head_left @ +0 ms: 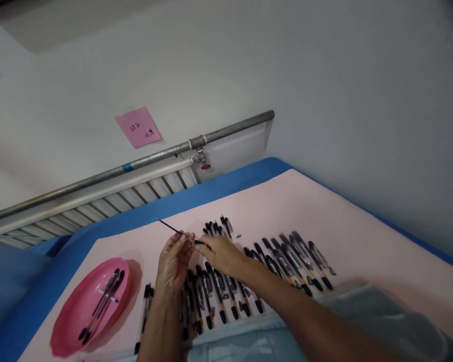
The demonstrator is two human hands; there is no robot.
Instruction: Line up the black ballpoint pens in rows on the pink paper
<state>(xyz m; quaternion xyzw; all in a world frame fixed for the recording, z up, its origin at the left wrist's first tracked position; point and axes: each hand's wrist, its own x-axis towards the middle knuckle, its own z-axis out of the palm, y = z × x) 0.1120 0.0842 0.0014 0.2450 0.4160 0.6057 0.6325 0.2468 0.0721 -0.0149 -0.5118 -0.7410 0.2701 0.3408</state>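
My left hand [176,259] is closed in a pinch around a thin dark pen refill [169,225], whose long end points up and to the left. Close beside it, my right hand [222,253] grips a small black pen part [199,242] between thumb and fingers, in line with the refill. My fingers hide how the two pieces meet. Below and around my hands lie rows of black-capped clear pens [230,294], some partly covered by my forearms. Small loose pieces lie among them.
A pink scalloped dish [66,311] at the left holds assembled-looking pens [103,304]. Pink paper [347,221] covers the blue tabletop [249,180]. Behind are a radiator [136,198], a metal pipe [237,124] with a red-handled valve [206,167], and a pink note [138,127] on the wall.
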